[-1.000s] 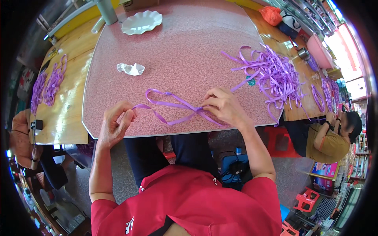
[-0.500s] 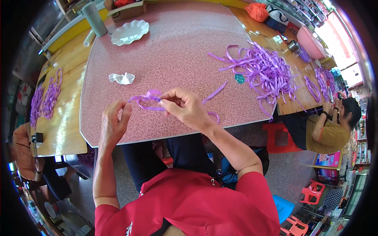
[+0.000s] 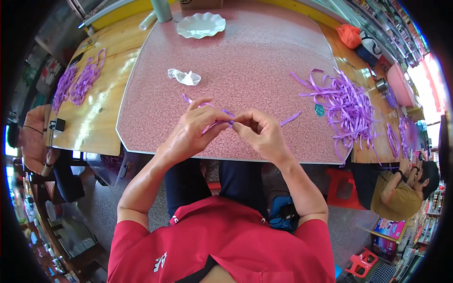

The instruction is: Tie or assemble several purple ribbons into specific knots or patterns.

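A purple ribbon [image 3: 230,112] runs between my two hands, low over the near part of the pinkish speckled tabletop [image 3: 245,61]. My left hand [image 3: 198,127] pinches it between thumb and fingers, and its back hides much of the ribbon. One end pokes out beyond the left fingers. Thumb and forefinger of my right hand [image 3: 260,131] close on the same ribbon, their tips almost meeting the left ones. To the right of that hand a loose ribbon tail [image 3: 290,118] lies on the table; whether it joins the held piece is hidden.
A tangled heap of purple ribbons [image 3: 347,111] covers the table's right side, beside a small green tag [image 3: 319,110]. Crumpled white paper [image 3: 185,77] and a scalloped white plate [image 3: 201,25] lie farther off. Co-workers sit left [image 3: 35,137] and right [image 3: 401,191]. More ribbons [image 3: 87,78] lie leftward.
My left hand has come rightward to meet my right hand, and the open ribbon loop between them is now mostly covered by fingers. The whole view has shifted too.
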Demonstrator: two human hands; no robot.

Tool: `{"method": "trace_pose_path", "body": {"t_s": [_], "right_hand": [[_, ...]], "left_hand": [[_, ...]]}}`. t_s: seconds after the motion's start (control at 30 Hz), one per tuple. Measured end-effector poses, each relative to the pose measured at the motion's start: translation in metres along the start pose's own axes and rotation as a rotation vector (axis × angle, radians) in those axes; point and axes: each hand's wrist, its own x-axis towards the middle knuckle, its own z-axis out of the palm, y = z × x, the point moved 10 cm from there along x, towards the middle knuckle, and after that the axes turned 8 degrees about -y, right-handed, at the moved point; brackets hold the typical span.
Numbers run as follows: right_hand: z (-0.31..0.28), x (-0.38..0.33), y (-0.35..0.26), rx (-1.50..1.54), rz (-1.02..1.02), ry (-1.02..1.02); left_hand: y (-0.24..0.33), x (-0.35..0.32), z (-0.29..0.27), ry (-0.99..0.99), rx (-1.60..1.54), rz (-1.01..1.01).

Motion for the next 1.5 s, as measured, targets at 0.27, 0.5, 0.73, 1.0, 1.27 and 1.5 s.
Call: {"method": "trace_pose_path", "body": {"t_s": [0.27,0.5,0.73,1.0,1.27,1.5], "right_hand": [[0.005,-0.015,-0.065,-0.729,-0.47,0.127],[-0.068,-0.025,-0.064,-0.779,-0.345,0.177],[-0.091,-0.027,-0.035,-0.728,-0.136,0.095],[-0.194,-0.048,0.013,-0.703,0.038,0.156],[-0.257,-0.084,0.038,-0.426,0.113,0.346],[-0.2,-0.078,-0.003,-0.237,-0.012,0.458]], "left_hand": [[-0.022,0.001,0.005,-0.109,-0.17,-0.225],[-0.081,-0.034,-0.066,-0.102,0.077,-0.233],[-0.147,-0.086,-0.105,-0.098,-0.081,-0.42],[-0.198,-0.141,-0.141,0.066,-0.294,-0.551],[-0.266,-0.201,-0.16,0.169,-0.053,-0.785],[-0.182,-0.133,-0.135,0.511,0.359,-0.479]]}}
